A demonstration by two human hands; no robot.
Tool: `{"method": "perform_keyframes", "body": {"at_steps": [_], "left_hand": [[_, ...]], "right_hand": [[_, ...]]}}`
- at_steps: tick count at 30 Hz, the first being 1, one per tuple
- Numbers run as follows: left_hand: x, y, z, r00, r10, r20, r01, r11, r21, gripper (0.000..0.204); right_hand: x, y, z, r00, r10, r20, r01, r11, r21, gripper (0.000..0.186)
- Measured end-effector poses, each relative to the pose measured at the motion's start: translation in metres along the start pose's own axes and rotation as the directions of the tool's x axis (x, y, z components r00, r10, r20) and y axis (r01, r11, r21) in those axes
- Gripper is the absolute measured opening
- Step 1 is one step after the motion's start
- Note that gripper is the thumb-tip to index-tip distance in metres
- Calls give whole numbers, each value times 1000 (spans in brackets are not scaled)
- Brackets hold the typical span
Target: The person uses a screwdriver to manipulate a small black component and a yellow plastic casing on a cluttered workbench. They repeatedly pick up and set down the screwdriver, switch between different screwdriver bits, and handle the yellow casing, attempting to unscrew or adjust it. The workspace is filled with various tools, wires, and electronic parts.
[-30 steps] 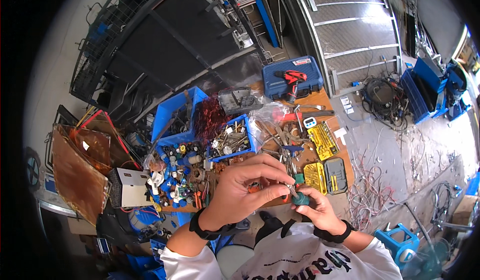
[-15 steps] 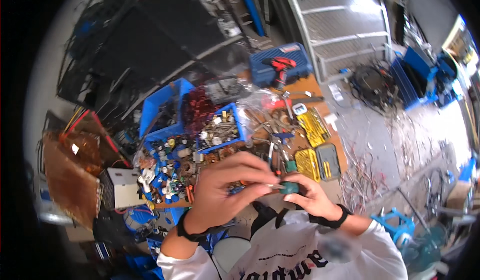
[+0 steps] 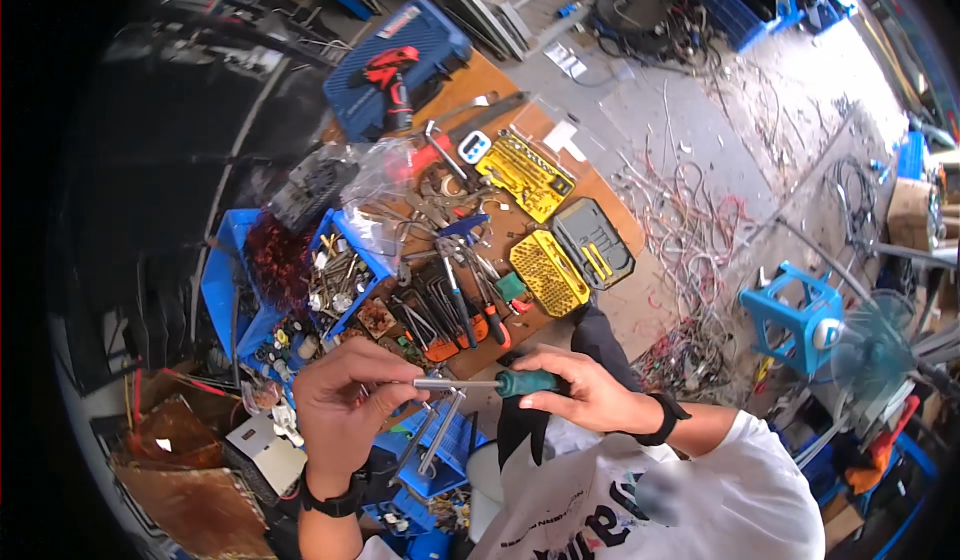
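Observation:
My right hand (image 3: 585, 392) is closed around the green handle of a screwdriver (image 3: 515, 384), held level in front of my shirt. Its thin metal shaft points left, toward my left hand (image 3: 345, 392). Between thumb and fingers, my left hand pinches a silver cylindrical metal piece (image 3: 434, 385) at the shaft's far end. Whether the shaft sits inside that piece or only meets it, I cannot tell. Below the two hands are some long silver metal rods (image 3: 432, 440), near a blue crate (image 3: 455, 452).
The wooden table (image 3: 612, 215) bears a yellow bit set (image 3: 552, 275), a yellow socket set (image 3: 527, 177), pliers (image 3: 490, 320), hex keys (image 3: 425, 320) and a red drill (image 3: 397, 90) on a blue case (image 3: 345, 100). A blue bin (image 3: 378, 260) holds metal parts. Tangled wires (image 3: 690, 230) litter the floor.
The view has turned to the right. My hands have drawn apart, so the screwdriver's shaft and the silver piece now show between them; earlier the hands were close together.

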State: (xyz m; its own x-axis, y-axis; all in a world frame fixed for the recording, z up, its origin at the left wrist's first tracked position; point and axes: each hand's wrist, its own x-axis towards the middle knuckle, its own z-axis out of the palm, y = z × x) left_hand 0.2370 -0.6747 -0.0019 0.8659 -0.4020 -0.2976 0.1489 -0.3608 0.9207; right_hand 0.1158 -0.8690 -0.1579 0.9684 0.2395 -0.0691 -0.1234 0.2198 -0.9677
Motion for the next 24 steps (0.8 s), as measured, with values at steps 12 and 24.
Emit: {"method": "perform_keyframes", "body": {"at_steps": [12, 24], "left_hand": [[147, -110, 65, 716, 81, 693, -533, 704, 469, 16], [171, -179, 83, 779, 14, 627, -339, 850, 403, 15]], "right_hand": [[-21, 87, -110, 964, 233, -130, -245, 966, -87, 31], [-16, 132, -122, 929, 286, -234, -309, 949, -69, 32]]}}
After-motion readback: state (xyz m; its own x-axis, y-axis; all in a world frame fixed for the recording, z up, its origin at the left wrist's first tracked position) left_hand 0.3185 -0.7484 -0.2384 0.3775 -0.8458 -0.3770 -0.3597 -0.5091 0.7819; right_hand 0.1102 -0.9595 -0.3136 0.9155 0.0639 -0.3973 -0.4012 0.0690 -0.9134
